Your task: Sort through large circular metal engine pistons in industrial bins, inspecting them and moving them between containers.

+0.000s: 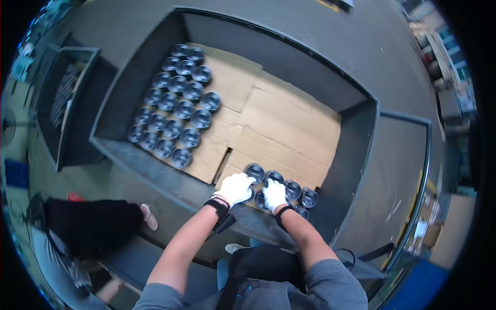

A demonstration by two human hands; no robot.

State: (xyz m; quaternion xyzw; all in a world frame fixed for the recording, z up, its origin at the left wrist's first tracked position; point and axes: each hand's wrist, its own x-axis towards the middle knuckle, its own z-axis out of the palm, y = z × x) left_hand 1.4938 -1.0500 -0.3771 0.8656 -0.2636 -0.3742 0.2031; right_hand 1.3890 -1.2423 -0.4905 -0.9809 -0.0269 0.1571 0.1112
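Observation:
Both my hands wear white gloves and reach into the near side of a large dark metal bin (pixel 279 39). The fingers of my left hand (pixel 236 189) are closed at the edge of a dark, round, hollow metal part, which looks like an engine piston (pixel 254 171). To its right, my right hand (pixel 275 196) has its fingers bent over another piston (pixel 274 177), partly covering it. Two more pistons, one (pixel 292 189) and another (pixel 309 197), stand open side up to the right. Others around my wrists are partly hidden.
Several rows of pistons (pixel 184 109) stand on cardboard (pixel 289 121) at the bin's left. A smaller bin (pixel 77 103) with parts stands farther left. Another person (pixel 88 227) is at the lower left. A metal rail frame (pixel 426 170) adjoins the bin's right side.

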